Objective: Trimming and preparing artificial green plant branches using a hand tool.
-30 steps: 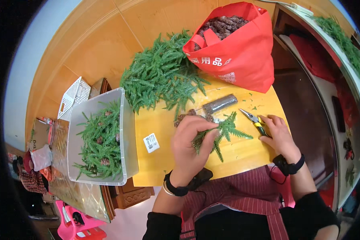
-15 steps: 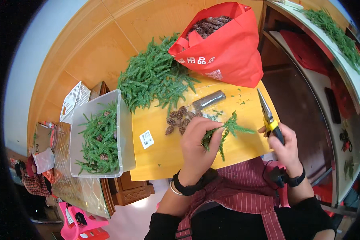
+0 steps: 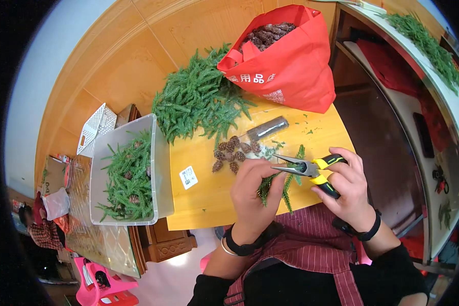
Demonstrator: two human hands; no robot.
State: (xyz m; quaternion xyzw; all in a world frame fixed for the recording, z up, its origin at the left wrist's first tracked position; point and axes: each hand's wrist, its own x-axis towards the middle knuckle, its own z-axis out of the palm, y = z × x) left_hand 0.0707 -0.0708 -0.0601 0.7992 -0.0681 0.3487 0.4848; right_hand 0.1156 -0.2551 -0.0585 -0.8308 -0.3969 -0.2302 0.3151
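My left hand (image 3: 256,191) pinches a green artificial pine sprig (image 3: 286,193), whose fronds stick out to the right and below the fingers. In my right hand (image 3: 349,186) are long-nose pliers (image 3: 311,169) with yellow and black handles. Their jaws are spread and reach over the sprig, close to my left thumb and fingertips. Whether the jaws touch a stem is too small to tell. Just beyond my left hand lies a cluster of brown pine cones (image 3: 230,149). Next to them rests a clear-wrapped bundle of dark thin wires (image 3: 268,128).
On the yellow tabletop (image 3: 199,211), a pile of green sprigs (image 3: 196,97) and a red bag (image 3: 296,76) of pine cones stand at the back. A white label (image 3: 188,177) lies left. Beside the table is a clear bin (image 3: 163,173) holding sprigs with cones. Shelving (image 3: 418,127) borders the right.
My right hand has brought the pliers left to the sprig, turning them from upright to sideways with the jaws now spread. My left hand keeps its pinch on the sprig.
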